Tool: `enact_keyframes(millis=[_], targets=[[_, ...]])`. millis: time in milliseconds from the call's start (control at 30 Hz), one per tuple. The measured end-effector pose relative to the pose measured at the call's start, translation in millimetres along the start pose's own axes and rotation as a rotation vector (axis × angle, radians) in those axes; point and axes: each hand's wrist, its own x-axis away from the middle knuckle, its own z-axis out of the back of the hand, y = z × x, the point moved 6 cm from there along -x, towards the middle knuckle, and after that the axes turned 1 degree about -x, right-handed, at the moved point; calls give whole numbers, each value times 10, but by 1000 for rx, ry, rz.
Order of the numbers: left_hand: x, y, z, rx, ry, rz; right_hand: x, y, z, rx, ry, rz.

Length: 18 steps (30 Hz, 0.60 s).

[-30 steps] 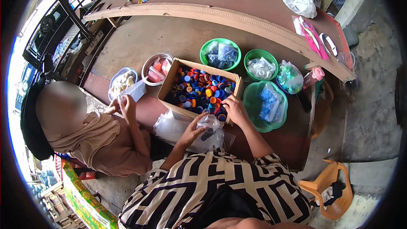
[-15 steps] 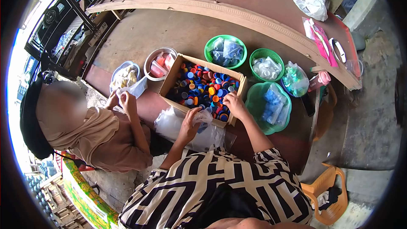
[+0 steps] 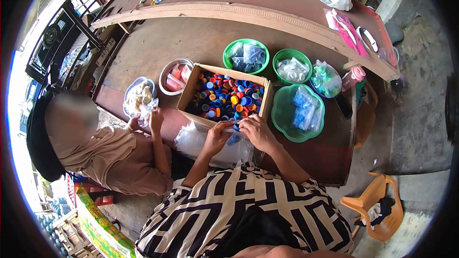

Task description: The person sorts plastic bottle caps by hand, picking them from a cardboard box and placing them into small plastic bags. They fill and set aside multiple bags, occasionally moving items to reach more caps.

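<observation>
Both my hands are together at the near edge of a cardboard box (image 3: 183, 96) full of mixed bottle caps (image 3: 228, 96). My left hand (image 3: 218, 136) is closed on the rim of a small clear plastic bag (image 3: 233, 138) with blue caps inside. The fingers of my right hand (image 3: 257, 131) pinch the bag's mouth on the other side. Whether a cap is also between the right fingers I cannot make out. Under my hands lies a stack of clear plastic bags (image 3: 193, 138).
Beyond the box stand a green basket (image 3: 224, 62) and another green basket (image 3: 287, 82). A light green basin (image 3: 282, 131) with bagged blue caps is right. At left, another person's hand (image 3: 155, 119) holds a bag near a basin (image 3: 128, 110) and a metal bowl (image 3: 166, 86).
My right hand has moved from the caps in the box, left and toward me, to the bag at my left hand. The other person's hands and bag have lowered slightly.
</observation>
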Motion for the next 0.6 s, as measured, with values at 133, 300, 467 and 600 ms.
enact_keyframes(millis=[133, 300, 467, 600], targets=[[-5, -59, -15, 150, -12, 9, 55, -124, 41, 81, -39, 76], [39, 148, 7, 97, -36, -47, 120, -172, 88, 137, -64, 49], [44, 188, -33, 42, -17, 8, 131, -148, 75, 102, -93, 48], [54, 255, -23, -103, 54, -50, 144, -177, 84, 87, -122, 78]])
